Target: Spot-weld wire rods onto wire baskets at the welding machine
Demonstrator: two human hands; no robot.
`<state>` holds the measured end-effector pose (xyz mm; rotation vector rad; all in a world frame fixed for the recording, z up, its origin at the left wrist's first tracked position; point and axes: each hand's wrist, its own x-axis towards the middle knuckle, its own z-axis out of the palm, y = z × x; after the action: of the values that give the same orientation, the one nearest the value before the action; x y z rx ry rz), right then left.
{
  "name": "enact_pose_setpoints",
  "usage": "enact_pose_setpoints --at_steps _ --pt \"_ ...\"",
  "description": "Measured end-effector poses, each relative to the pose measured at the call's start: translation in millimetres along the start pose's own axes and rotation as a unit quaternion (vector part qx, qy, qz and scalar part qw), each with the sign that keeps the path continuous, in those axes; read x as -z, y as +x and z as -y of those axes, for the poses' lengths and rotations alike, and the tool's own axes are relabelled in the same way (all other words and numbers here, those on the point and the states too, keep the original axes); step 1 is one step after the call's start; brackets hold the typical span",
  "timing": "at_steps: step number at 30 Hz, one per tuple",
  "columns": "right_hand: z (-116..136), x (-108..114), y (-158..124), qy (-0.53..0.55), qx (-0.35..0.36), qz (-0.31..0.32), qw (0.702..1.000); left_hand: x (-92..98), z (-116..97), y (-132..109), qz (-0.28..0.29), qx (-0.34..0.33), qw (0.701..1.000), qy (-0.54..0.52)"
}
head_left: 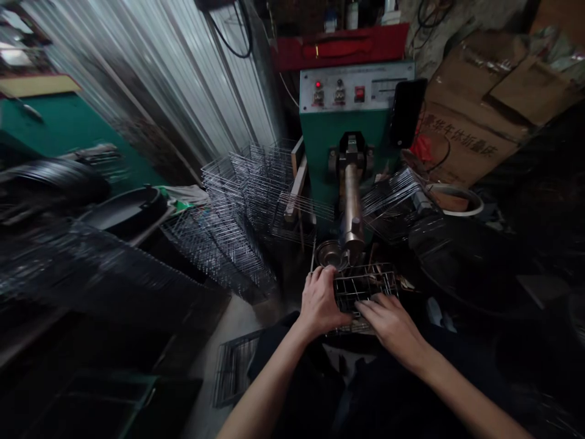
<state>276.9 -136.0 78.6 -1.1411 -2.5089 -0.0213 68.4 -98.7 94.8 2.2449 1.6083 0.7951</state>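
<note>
A small wire rack [364, 286] lies in front of me, below the steel arm of a green spot-welding machine [315, 137]. My left hand [320, 302] grips its left side, fingers over the edge and thumb along the front. On the front right part, my right hand [390, 323] has its fingers curled over the wires; the fingertips are partly hidden. Just beyond my left fingers sits a round metal dish [329, 253], close to the tip of the machine's cylindrical arm [351, 201].
Stacked wire grids [242, 213] stand left of the machine. Loose wire rods [393, 192] lie to its right, near a white-rimmed bucket [475, 204]. Cardboard boxes [475, 122] lean at the back right. Another wire frame [233, 369] rests low beside my left leg.
</note>
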Motion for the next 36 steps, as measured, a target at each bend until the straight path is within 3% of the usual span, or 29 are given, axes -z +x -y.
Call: enact_pose_setpoints --at_steps 6,22,36 --pt "-1.5 -4.3 -10.5 -0.078 0.024 -0.030 0.996 -2.7 -6.3 -3.2 -0.025 0.009 1.000 -0.008" --pt "-3.2 2.9 -8.5 -0.024 0.035 -0.052 0.998 1.8 -5.7 -5.8 -0.037 -0.003 0.998 -0.051" --pt "-5.6 5.9 -4.2 0.002 0.066 -0.032 0.997 1.2 4.0 -6.8 -0.042 -0.034 0.997 -0.060"
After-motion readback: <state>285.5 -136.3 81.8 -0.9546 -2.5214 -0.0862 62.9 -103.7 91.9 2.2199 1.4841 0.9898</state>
